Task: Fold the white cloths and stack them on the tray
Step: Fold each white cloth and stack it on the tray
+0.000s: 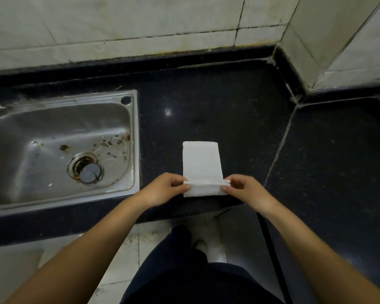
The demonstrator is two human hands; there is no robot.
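A dark, speckled stone counter (217,106) fills the middle of the frame, with a pale seam running diagonally through its right part. Set into it at the left is a stainless steel sink (134,137), its basin stained and flecked with brown bits around the round drain (86,168). Pale tiled wall (119,25) spans the top, grout lines darkened, and juts forward at the upper right. Light floor tiles (119,260) show at the bottom.

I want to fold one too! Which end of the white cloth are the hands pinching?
The near end of the white cloth, by the counter's front edge. The left hand and right hand pinch its two near corners, lifting a fold. The far end lies flat, untouched.
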